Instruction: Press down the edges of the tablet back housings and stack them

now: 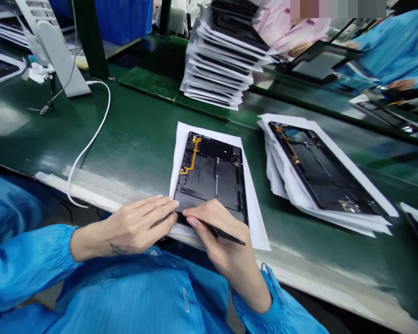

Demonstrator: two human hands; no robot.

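Observation:
A black tablet housing [209, 181] with an orange flex cable lies on a white paper sheet [256, 222] at the bench's front edge. My left hand [135, 226] rests its fingertips on the housing's near left corner, fingers stretched out and nothing seen in them. Pinched in my right hand [223, 232] is a slim black tool [230, 237], which looks like tweezers. Its tip is hidden near my fingertips, over the near edge of the housing.
Another housing [320, 162] lies on stacked papers to the right. Behind stands a tall stack of papers and housings [223, 60]. A white cable [99, 132] curls from a white stand [57, 51] at left. People work across the bench.

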